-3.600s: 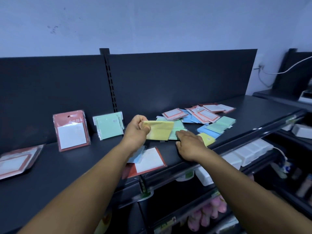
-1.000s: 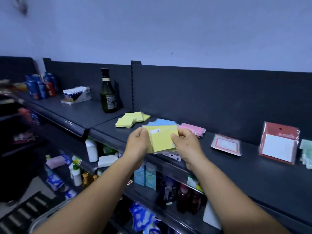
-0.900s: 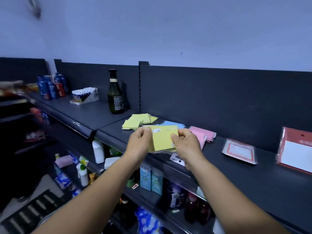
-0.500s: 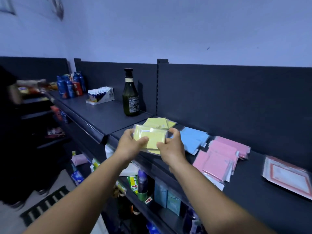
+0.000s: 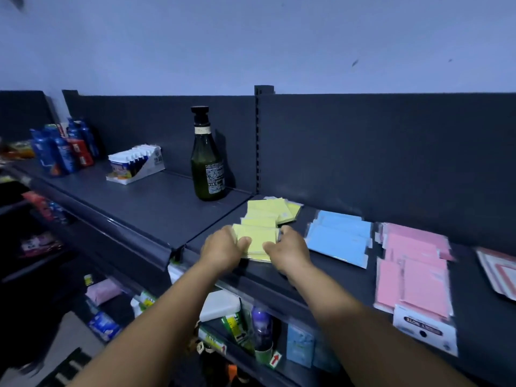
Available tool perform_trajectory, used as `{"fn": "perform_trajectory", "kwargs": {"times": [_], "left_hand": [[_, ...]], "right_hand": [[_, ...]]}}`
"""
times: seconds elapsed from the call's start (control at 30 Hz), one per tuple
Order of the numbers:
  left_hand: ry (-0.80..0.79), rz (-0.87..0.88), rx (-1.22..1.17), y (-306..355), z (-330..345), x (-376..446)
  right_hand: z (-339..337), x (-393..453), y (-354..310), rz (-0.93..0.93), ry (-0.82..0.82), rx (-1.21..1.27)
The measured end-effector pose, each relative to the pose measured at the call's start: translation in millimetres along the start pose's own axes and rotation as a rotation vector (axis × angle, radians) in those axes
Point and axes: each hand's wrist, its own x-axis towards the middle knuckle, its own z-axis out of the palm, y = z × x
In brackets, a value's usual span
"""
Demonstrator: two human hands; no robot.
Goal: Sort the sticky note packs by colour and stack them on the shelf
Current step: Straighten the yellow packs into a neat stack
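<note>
Gripping the yellow packs (image 5: 258, 241) by opposite side edges, left hand (image 5: 222, 251) and right hand (image 5: 287, 251) pinch light, slippery, film-wrapped pads between them.

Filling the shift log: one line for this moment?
both hands grip yellow packs | lowered at yellow pile | blue, pink sorted

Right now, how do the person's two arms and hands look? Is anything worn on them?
Both forearms are bare up to the bottom edge of the picture: no sleeve shows. The left hand and the right hand wear no glove. No watch, bracelet or ring can be seen on either wrist or on the visible fingers.
</note>
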Motion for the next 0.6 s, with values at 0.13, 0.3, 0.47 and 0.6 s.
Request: {"fn": "perform_trajectory", "kwargs": {"times": [0.13, 0.3, 0.47, 0.6], "left_hand": [[-0.043, 0.023, -0.019, -9, -3, 19], [-0.067, 0.088, 0.066, -13, -4, 32], [-0.026, 0.131, 0.042, -14, -4, 28], [0.045, 0.238, 0.12, -4, -11, 14]], "right_hand": [[14, 9, -6, 0.012, 0.044, -0.044], [24, 13, -14, 0.045, 0.068, -0.093], [24, 6, -18, 0.05, 0.073, -0.156], [11, -9, -22, -0.032, 0.099, -0.263]]}}
